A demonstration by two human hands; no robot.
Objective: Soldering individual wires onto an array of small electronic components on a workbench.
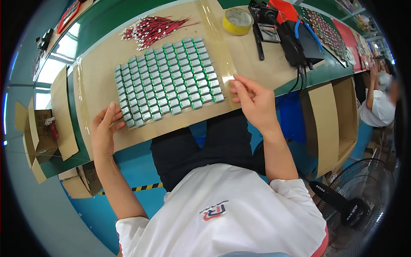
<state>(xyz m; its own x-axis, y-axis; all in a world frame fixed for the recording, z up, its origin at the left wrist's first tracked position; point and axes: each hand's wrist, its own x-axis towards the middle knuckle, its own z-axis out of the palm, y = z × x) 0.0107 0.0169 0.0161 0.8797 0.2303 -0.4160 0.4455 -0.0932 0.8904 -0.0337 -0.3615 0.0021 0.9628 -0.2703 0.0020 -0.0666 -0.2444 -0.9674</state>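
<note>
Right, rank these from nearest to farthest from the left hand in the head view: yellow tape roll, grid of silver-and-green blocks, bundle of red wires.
1. Grid of silver-and-green blocks: its lower-left corner is at the left hand.
2. Bundle of red wires: beyond the grid, above it in the picture.
3. Yellow tape roll: beyond the grid, farther right.

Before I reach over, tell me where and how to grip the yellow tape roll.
I'd pinch the yellow tape roll by its curved outer wall, coming from above and the left: it appears to lie flat, and black equipment stands close on its right.
</note>
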